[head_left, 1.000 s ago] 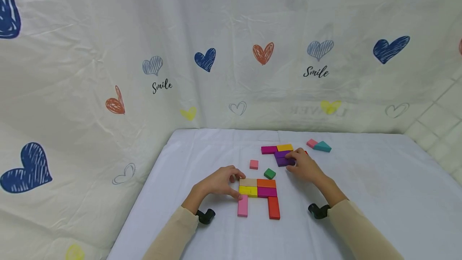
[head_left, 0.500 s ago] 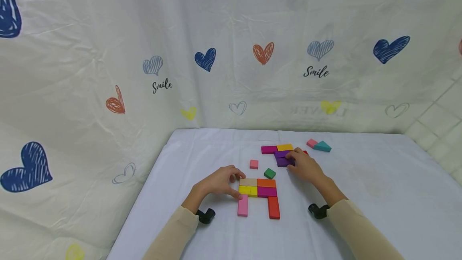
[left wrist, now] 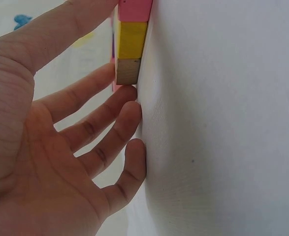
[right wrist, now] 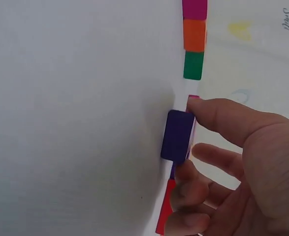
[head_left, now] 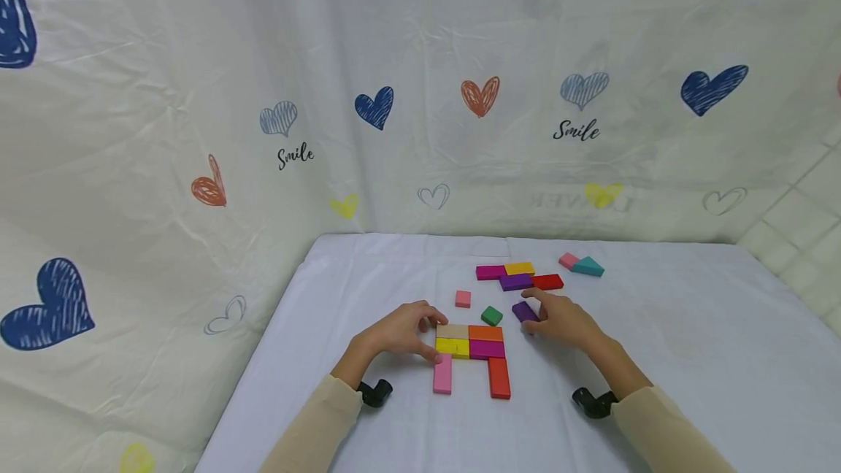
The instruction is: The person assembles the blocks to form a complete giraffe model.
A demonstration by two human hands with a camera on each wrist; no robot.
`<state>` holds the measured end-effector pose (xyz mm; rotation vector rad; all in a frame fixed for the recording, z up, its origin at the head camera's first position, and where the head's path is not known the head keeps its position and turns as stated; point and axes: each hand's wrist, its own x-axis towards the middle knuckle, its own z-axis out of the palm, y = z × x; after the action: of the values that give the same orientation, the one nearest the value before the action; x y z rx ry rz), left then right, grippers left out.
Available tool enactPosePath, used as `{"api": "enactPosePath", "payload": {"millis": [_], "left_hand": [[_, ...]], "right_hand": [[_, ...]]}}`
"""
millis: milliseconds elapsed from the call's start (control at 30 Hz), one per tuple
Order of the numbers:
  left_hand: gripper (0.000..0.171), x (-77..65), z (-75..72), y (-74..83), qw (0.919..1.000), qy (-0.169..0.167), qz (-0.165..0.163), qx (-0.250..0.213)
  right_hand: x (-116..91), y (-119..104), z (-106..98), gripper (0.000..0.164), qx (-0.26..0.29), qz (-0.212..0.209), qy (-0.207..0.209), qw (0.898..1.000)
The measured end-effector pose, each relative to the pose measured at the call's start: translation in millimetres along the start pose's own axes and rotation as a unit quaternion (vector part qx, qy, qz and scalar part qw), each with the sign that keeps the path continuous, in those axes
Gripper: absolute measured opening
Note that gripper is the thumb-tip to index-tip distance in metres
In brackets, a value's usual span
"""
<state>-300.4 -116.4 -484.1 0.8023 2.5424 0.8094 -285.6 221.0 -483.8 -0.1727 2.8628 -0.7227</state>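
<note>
In the head view my left hand (head_left: 401, 331) rests at the left side of a flat arrangement of blocks. Its thumb touches the pink block (head_left: 442, 374), and its index fingertip is at the tan block (head_left: 452, 331). A yellow block (left wrist: 132, 40) lies between those two in the left wrist view, where the other fingers are spread and loosely bent. Orange (head_left: 485, 333), magenta (head_left: 486, 350) and red (head_left: 499, 378) blocks make up the arrangement's right side. My right hand (head_left: 563, 321) pinches a purple block (right wrist: 177, 135) between thumb and finger, right of the green block (head_left: 491, 315).
Behind my right hand lie a magenta block (head_left: 490, 273), a yellow block (head_left: 520, 268), another purple block (head_left: 515, 282) and a red block (head_left: 547, 282). A small pink block (head_left: 463, 299) sits left of them. A teal triangle (head_left: 588, 266) lies farther right on the white cloth.
My right hand has drawn the nearer purple block toward me, away from the other purple one, and turned it. The red block behind now shows fully. My left hand stays in place.
</note>
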Motion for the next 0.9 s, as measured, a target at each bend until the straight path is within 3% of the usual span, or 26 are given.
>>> {"api": "enactPosePath", "payload": {"millis": [100, 400, 900], "left_hand": [[0.059, -0.3, 0.0, -0.8, 1.0, 0.0, 0.002, -0.002], [0.059, -0.4, 0.1, -1.2, 1.0, 0.0, 0.006, 0.0], [0.059, -0.5, 0.2, -2.1, 1.0, 0.001, 0.007, 0.0]], "right_hand": [[-7.7, -2.0, 3.1, 0.064, 0.012, -0.009, -0.01, 1.0], [-19.4, -8.1, 5.1, 0.043, 0.061, -0.017, -0.022, 0.998], [-19.7, -13.6, 14.0, 0.044, 0.095, -0.005, -0.022, 0.995]]}}
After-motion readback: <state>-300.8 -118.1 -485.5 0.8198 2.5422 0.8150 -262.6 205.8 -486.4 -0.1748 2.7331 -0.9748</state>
